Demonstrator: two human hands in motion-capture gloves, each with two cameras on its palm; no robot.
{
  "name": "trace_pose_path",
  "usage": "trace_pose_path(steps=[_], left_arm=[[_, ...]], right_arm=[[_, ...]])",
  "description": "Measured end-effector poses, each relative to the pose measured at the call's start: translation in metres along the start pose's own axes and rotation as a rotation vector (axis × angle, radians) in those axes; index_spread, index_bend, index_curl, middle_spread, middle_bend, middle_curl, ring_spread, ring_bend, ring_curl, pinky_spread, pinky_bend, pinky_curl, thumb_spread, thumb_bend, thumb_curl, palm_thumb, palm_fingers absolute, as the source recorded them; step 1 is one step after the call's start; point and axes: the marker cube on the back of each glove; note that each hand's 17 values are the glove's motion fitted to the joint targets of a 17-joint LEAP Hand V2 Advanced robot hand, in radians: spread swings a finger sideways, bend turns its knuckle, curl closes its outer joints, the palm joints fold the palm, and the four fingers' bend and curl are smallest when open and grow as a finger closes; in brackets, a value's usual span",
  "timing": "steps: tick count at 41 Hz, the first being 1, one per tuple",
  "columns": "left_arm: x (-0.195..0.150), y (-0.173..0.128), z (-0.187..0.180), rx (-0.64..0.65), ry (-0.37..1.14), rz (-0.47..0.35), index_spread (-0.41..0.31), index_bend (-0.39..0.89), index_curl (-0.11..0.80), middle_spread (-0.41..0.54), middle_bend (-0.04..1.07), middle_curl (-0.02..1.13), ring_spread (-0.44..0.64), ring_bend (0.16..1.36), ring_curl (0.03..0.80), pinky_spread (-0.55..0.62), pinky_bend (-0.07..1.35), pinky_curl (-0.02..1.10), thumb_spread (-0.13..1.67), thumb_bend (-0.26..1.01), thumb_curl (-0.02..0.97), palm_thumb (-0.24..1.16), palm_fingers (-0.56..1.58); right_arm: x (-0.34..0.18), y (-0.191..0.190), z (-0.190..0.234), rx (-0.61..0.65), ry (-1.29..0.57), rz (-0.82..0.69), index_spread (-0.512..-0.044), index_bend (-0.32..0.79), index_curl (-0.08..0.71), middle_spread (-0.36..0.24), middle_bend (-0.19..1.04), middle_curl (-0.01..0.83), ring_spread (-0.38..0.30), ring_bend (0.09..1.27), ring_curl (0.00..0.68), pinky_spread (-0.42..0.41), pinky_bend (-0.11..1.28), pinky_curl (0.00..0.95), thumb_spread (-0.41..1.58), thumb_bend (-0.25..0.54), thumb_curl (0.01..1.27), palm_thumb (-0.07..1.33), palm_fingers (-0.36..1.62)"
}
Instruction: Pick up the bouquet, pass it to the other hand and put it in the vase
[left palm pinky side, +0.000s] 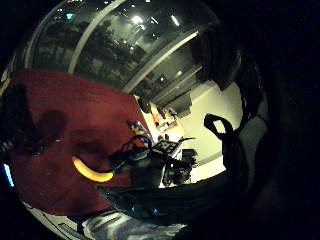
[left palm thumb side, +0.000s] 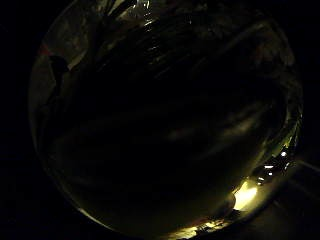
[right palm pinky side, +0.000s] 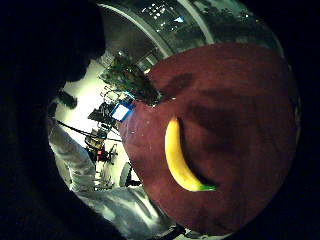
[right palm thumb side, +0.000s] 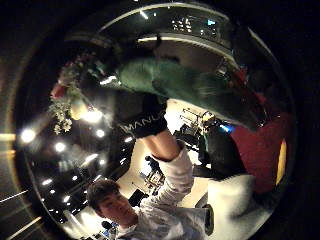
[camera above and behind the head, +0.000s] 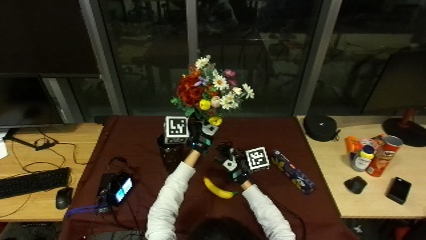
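The vase (camera above and behind the head: 170, 152) stands dark on the maroon tablecloth (camera above and behind the head: 133, 140), just left of the raised left forearm, and what is inside it cannot be made out. Up above, the bouquet (camera above and behind the head: 210, 95) is in the air over the far part of the table, red, white, yellow and pink blooms fanned out, its stems running down into the left hand (camera above and behind the head: 202, 140), whose fingers are curled round them; the left thumb side palm view is filled by a dark green mass close against that palm. The right thumb side palm view backs this up, showing the gloved hand wrapped round the green wrapping below the flowers. The right hand (camera above and behind the head: 233, 165) sits lower, near the person's chest side of the table, just right of the left forearm; whether its fingers are spread or curled cannot be told. Right below it lies a banana (camera above and behind the head: 218, 189) on the cloth, and the right little finger side palm view looks straight down on it. A long dark tube (camera above and behind the head: 291, 172) lies to the right of the hands. On the left of the cloth sits a small device with a lit screen (camera above and behind the head: 118, 188). The wooden desks either side carry a keyboard (camera above and behind the head: 32, 182) and mouse (camera above and behind the head: 64, 197), a crisp can (camera above and behind the head: 382, 156) and a phone (camera above and behind the head: 399, 190). Dark windows behind.
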Motion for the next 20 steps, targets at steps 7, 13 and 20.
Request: trace_pose_path(steps=[7, 13, 20], left_arm=[[0.025, -0.036, -0.035, 0.103, -0.117, -0.077, -0.332, 0.52, 0.525, -0.338, 0.74, 0.55, -0.38, 0.78, 0.466, -0.40, 0.54, 0.44, 0.19, -0.02, 0.673, 0.87, 1.40], [0.032, -0.067, -0.068, 0.184, -0.177, -0.058, -0.337, 0.52, 0.542, -0.342, 0.75, 0.55, -0.38, 0.79, 0.472, -0.40, 0.54, 0.44, 0.17, -0.03, 0.696, 0.87, 1.40], [0.038, -0.084, -0.102, 0.248, -0.134, -0.093, -0.338, 0.51, 0.558, -0.344, 0.75, 0.55, -0.38, 0.78, 0.475, -0.40, 0.56, 0.44, 0.15, -0.03, 0.719, 0.87, 1.39]], right_arm=[[0.017, -0.013, -0.027, 0.079, 0.188, 0.006, -0.275, 0.21, 0.459, -0.180, 0.42, 0.457, -0.156, 0.44, 0.382, -0.041, 0.46, 0.392, 0.83, -0.041, 0.59, 0.80, 0.60], [0.020, -0.028, -0.039, 0.062, 0.168, 0.060, -0.307, 0.14, 0.414, -0.178, 0.30, 0.409, -0.107, 0.35, 0.338, 0.070, 0.44, 0.361, 0.92, -0.043, 0.56, 0.73, 0.42], [0.017, -0.045, -0.046, 0.018, 0.085, 0.146, -0.355, 0.07, 0.327, -0.137, 0.20, 0.369, -0.054, 0.34, 0.314, 0.146, 0.48, 0.353, 0.99, -0.043, 0.52, 0.65, 0.17]])
